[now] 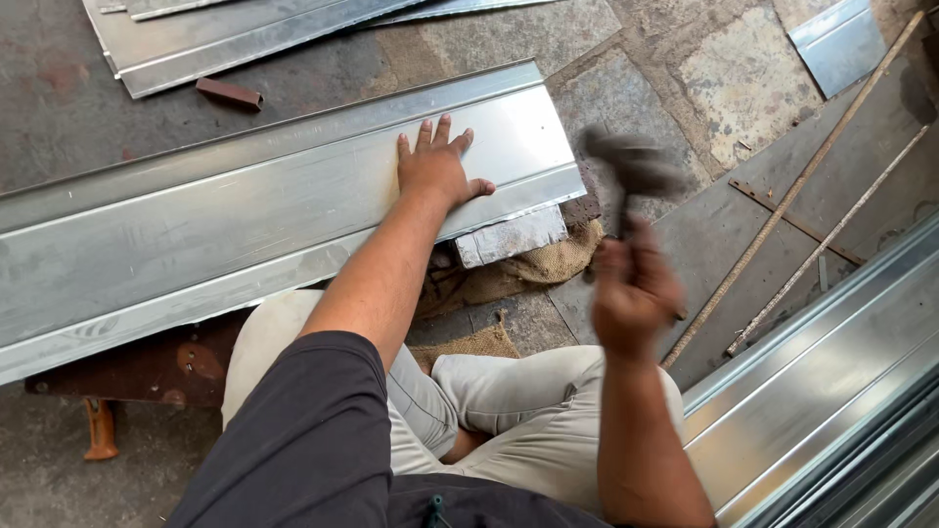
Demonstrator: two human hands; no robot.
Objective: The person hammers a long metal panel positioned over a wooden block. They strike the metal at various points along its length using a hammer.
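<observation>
My left hand point(436, 166) lies flat, fingers spread, on a long ribbed sheet-metal panel point(245, 215) that crosses the floor in front of me. My right hand point(634, 291) is raised to the right of the panel's end and grips the handle of a hammer point(634, 168), whose dark head is blurred by motion above the hand. A short folded metal piece point(511, 237) lies under the panel's near right corner, on burlap cloth point(548, 266). My bent legs in light trousers are below.
More metal panels lie at the top left point(235, 39) and lower right point(831, 381), with a small sheet point(839, 44) at the top right. Two thin rods point(802, 181) slant across the stone floor. A rusty bar point(229, 93) lies near the far panel.
</observation>
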